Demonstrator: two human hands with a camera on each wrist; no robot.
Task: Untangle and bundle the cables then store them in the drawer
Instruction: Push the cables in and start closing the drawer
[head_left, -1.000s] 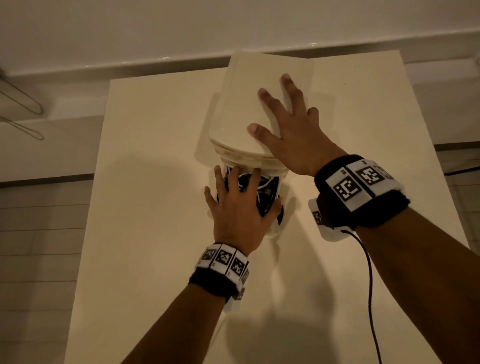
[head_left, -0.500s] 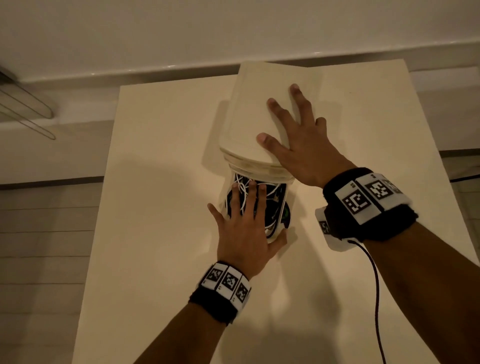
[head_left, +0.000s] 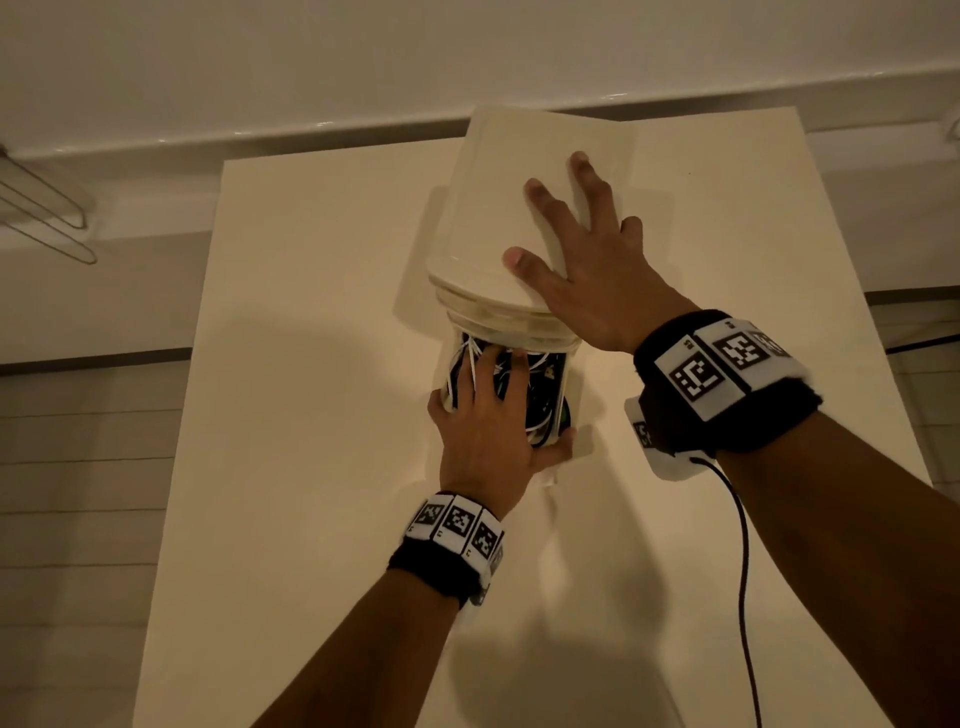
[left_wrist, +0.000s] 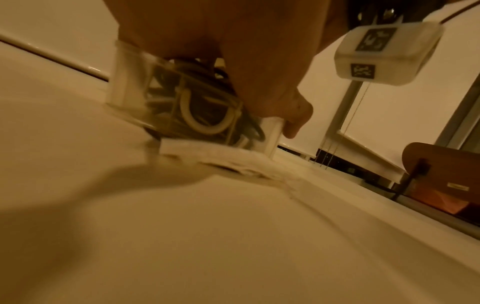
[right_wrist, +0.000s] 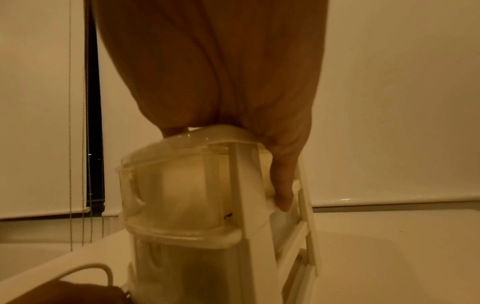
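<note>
A small translucent white drawer unit (head_left: 493, 208) stands on the white table (head_left: 311, 415). Its bottom drawer (head_left: 565, 395) is pulled out toward me and packed with black and white cables (head_left: 540, 384). My left hand (head_left: 488, 415) lies over the cables with straight fingers, and its thumb is against the drawer's front right corner. The left wrist view shows coiled cables (left_wrist: 207, 115) through the clear drawer front (left_wrist: 272, 135). My right hand (head_left: 587, 260) rests flat, fingers spread, on the unit's top. In the right wrist view one finger (right_wrist: 283, 185) hangs down the unit's side (right_wrist: 182, 195).
The unit stands near the table's far edge, close to the wall. A wire rack (head_left: 47, 218) juts in at the far left. A black cord (head_left: 743, 571) trails from my right wrist camera across the table. A brown chair (left_wrist: 441, 164) stands beyond the table's right side.
My left hand drew back a little, then slid forward again over the cables, fingertips now under the unit's front edge. The right hand has stayed on the unit's top.
</note>
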